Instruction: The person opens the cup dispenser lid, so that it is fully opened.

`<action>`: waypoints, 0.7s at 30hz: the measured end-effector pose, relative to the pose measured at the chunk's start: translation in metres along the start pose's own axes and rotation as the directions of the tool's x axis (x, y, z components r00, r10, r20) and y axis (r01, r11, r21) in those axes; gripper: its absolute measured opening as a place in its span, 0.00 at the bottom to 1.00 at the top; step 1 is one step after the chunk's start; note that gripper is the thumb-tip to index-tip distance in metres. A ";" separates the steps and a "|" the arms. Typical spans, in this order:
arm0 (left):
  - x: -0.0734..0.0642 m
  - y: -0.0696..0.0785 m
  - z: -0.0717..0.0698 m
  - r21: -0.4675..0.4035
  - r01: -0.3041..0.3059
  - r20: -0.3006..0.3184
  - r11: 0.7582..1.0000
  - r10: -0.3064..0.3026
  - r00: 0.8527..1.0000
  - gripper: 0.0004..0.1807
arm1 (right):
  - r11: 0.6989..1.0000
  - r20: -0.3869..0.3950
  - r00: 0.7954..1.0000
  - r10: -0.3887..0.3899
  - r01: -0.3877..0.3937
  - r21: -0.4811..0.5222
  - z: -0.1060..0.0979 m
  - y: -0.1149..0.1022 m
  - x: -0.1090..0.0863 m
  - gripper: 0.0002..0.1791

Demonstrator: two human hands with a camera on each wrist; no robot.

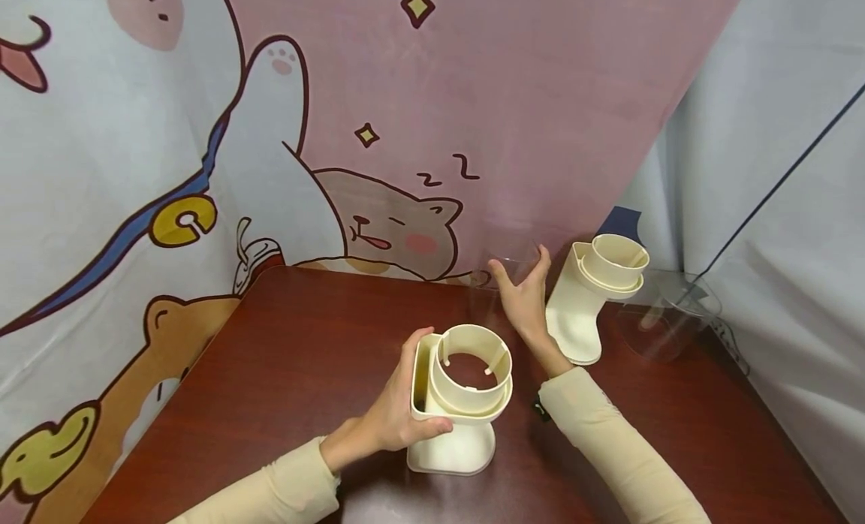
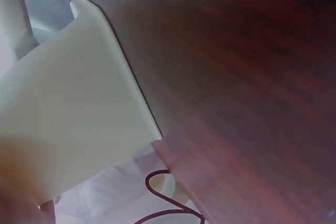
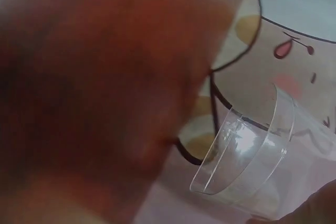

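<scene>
My left hand [image 1: 395, 408] grips a cream plastic base [image 1: 451, 447] by its upper part, thumb across the front and fingers round the left side. The base stands upright on the table, with a round collar open at the top. Its pale side wall [image 2: 73, 98] fills much of the left wrist view. Farther back, my right hand [image 1: 528, 302] holds a clear plastic container [image 3: 236, 156] between thumb and fingers. Its see-through wall makes it faint in the head view, and the right wrist view shows its curved rim.
A second cream base [image 1: 574, 314] of the same shape stands right of my right hand. Beyond it is another clear container [image 1: 665, 321] near the table's right edge. A printed cloth [image 1: 541, 96] hangs behind the dark red wooden table [image 1: 290, 359].
</scene>
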State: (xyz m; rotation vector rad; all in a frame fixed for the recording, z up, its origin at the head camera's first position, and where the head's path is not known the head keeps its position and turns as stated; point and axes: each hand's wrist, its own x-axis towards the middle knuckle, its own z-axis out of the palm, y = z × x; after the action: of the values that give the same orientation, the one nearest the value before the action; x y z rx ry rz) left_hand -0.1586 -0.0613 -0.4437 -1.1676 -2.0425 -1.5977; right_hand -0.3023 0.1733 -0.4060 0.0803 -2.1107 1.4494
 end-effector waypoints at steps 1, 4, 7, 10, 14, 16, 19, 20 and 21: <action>0.000 0.000 0.000 -0.001 0.001 0.000 1.000 -0.001 1.000 0.63 | 1.000 0.013 1.000 0.006 -0.006 -0.007 0.001 0.004 -0.002 0.55; 0.000 0.000 0.000 -0.003 0.000 -0.001 1.000 0.000 1.000 0.63 | 1.000 0.033 0.999 0.011 -0.010 -0.026 0.004 0.012 -0.008 0.55; -0.001 0.000 0.000 0.001 -0.001 -0.002 1.000 0.001 1.000 0.63 | 0.999 0.039 0.999 0.006 -0.005 -0.031 0.007 0.017 -0.012 0.55; -0.001 0.000 0.000 0.004 0.001 -0.002 1.000 -0.001 1.000 0.63 | 1.000 0.044 0.999 0.013 -0.012 -0.025 0.008 0.022 -0.014 0.54; -0.001 0.000 0.000 0.005 0.000 0.000 1.000 0.000 1.000 0.63 | 0.999 0.036 0.999 0.040 -0.040 -0.025 0.006 0.028 -0.016 0.55; -0.001 -0.001 0.001 0.009 -0.006 -0.001 1.000 0.006 1.000 0.63 | 0.998 0.029 0.998 0.050 -0.049 -0.030 0.005 0.031 -0.015 0.56; 0.000 0.000 0.001 0.015 -0.007 -0.003 1.000 0.007 1.000 0.63 | 0.998 0.029 0.998 0.054 -0.053 -0.029 0.005 0.034 -0.016 0.57; 0.000 0.000 0.001 0.015 -0.007 -0.002 1.000 0.007 1.000 0.63 | 0.998 0.031 0.998 0.055 -0.054 -0.030 0.005 0.035 -0.016 0.57; 0.000 0.000 0.001 0.016 -0.008 -0.002 1.000 0.008 1.000 0.62 | 0.998 0.035 0.998 0.056 -0.055 -0.031 0.005 0.036 -0.017 0.57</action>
State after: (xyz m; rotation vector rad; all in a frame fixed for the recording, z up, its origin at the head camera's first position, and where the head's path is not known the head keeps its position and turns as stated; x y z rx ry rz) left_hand -0.1586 -0.0601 -0.4441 -1.1662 -2.0434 -1.5754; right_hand -0.3029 0.1796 -0.4457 0.0372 -2.1789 1.4577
